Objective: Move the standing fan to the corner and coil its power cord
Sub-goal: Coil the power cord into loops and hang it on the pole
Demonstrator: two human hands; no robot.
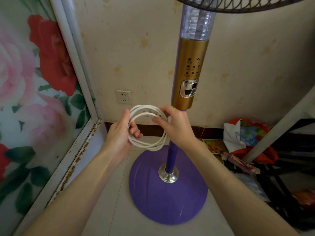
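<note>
your left hand (119,135) grips the left side of the white round power cord coil (148,127), your right hand (173,126) pinches its upper right, loops upright between them, just before the purple-based standing fan (167,191) in the corner.

The dark wire fan grille (247,6) is cut off by the top edge; only its lower rim shows. Markings on the gold cylindrical control panel (191,65) are too small to read. The right hand (175,128) covers part of the white coiled power cord (150,146), and its ends cannot be made out. A grey slanted beam (279,128) hides part of the red-and-white bags (235,135).
</note>
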